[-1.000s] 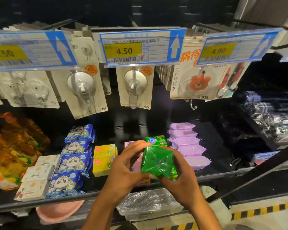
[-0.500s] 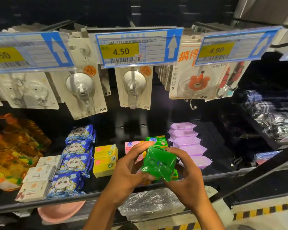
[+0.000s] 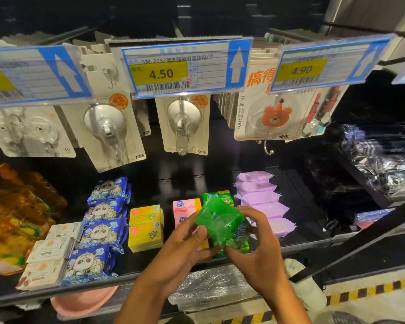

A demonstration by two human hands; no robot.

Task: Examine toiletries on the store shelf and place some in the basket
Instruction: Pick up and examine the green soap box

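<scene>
Dark store shelf (image 3: 313,206) w/ glossy black back panel (image 3: 185,164) behind the grip. Price tags (image 3: 180,69) on rail above it. Black diagonal bar (image 3: 360,242) to its right. Pale floor (image 3: 372,309) below-right, w/ yellow-black hazard stripe (image 3: 372,288). Dim light, glare on tags.

cam: one, on my head | faces: forward and down at the shelf (image 3: 302,197) | near: very close, my left hand (image 3: 185,244) and right hand (image 3: 260,249) sit low in the middle | wide: price tags (image 3: 185,66) bend along the top, floor (image 3: 360,300) shows bottom right
</scene>
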